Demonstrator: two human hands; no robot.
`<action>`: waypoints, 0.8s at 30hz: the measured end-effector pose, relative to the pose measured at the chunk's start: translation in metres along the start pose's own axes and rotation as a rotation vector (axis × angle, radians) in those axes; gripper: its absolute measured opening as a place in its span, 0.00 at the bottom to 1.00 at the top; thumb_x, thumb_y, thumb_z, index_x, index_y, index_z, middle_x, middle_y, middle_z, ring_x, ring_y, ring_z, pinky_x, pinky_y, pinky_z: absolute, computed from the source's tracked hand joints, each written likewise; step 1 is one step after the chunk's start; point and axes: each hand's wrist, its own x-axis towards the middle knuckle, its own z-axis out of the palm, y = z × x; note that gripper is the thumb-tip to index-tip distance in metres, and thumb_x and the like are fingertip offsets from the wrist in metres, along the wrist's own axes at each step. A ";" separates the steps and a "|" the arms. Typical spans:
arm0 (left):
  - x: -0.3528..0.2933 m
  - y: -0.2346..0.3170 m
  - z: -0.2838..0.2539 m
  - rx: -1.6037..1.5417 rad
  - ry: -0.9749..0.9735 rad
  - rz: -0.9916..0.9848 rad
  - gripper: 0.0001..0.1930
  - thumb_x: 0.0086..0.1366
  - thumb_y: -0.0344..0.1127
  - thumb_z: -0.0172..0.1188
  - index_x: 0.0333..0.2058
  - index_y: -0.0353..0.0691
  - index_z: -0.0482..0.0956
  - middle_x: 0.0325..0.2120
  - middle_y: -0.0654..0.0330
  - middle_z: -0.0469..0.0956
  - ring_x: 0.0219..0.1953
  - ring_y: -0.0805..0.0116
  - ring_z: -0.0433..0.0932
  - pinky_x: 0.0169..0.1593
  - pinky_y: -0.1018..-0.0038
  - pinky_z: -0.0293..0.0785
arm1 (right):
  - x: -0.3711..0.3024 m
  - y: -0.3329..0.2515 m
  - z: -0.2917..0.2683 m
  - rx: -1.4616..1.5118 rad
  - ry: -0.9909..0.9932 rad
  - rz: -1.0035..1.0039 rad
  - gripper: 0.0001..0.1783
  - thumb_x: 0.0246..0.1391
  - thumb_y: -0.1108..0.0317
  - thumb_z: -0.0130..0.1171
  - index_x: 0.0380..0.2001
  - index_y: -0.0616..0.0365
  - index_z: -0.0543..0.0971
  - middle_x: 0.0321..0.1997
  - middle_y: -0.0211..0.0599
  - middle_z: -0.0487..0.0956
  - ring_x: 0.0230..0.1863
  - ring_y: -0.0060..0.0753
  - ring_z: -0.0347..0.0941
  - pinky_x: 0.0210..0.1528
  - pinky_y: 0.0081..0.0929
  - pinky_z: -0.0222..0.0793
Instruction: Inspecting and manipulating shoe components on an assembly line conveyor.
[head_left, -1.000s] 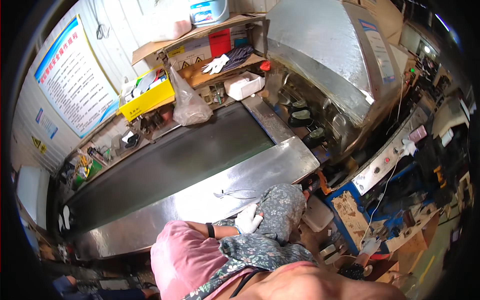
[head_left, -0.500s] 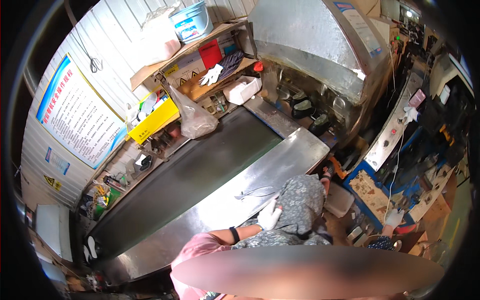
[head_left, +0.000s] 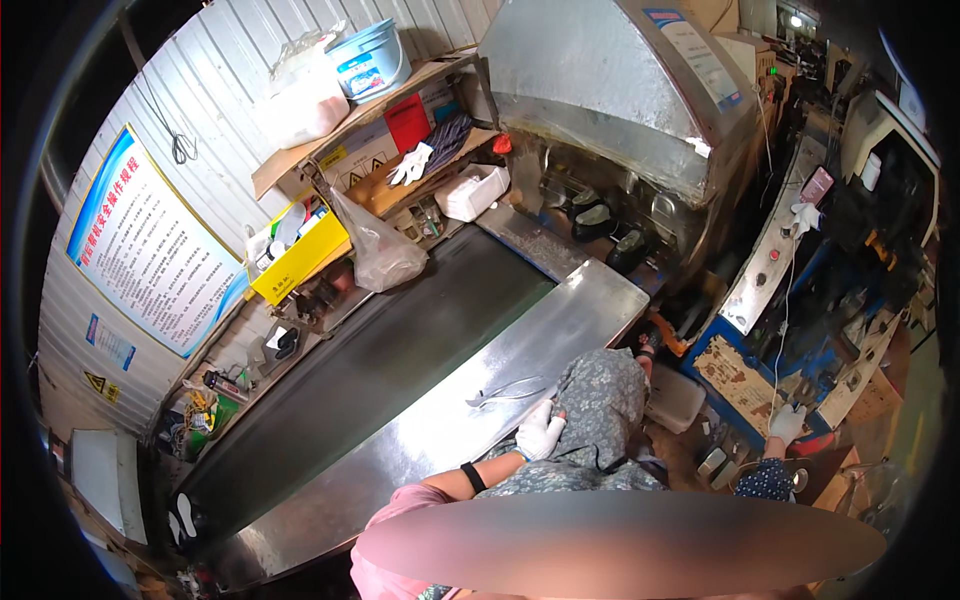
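My left hand, in a white glove with bare fingertips, lies with its fingers stretched out on the grey floral cloth over my lap. Just beyond it, a thin curved grey piece rests on a shiny metal plate. Off to the right, my right hand, also white-gloved with a dark dotted sleeve, is at the edge of a blue-framed machine. A white cord runs down close to it. Its fingers are too small and dark to make out.
Behind the metal plate runs a dark conveyor belt into a metal hood. Dark shoe forms stand beneath the hood. A shelf holds a blue bucket. A white bin sits beside my lap.
The view has shifted slightly. My right hand has moved a little up along the machine's edge, and more of its sleeve shows. My left hand remains on the cloth.
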 end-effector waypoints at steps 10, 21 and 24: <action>0.001 -0.008 0.003 -0.025 0.123 0.106 0.19 0.65 0.48 0.54 0.42 0.38 0.71 0.34 0.42 0.76 0.40 0.41 0.76 0.44 0.53 0.70 | 0.013 0.012 0.003 0.166 -0.243 0.323 0.26 0.56 0.68 0.47 0.56 0.72 0.70 0.55 0.57 0.77 0.56 0.52 0.73 0.57 0.36 0.65; 0.006 -0.050 0.027 -0.160 -0.004 -0.063 0.25 0.67 0.45 0.55 0.58 0.36 0.69 0.40 0.43 0.79 0.43 0.49 0.79 0.48 0.63 0.72 | -0.003 -0.004 -0.001 0.405 -0.213 0.199 0.08 0.57 0.67 0.51 0.39 0.55 0.73 0.17 0.31 0.69 0.10 0.28 0.66 0.10 0.30 0.65; 0.005 -0.062 0.032 -0.194 -0.014 -0.185 0.25 0.67 0.44 0.55 0.57 0.34 0.70 0.38 0.45 0.79 0.40 0.54 0.78 0.45 0.66 0.72 | 0.002 -0.001 0.000 0.208 -0.241 0.310 0.11 0.56 0.63 0.52 0.38 0.58 0.75 0.23 0.42 0.75 0.19 0.41 0.74 0.21 0.39 0.71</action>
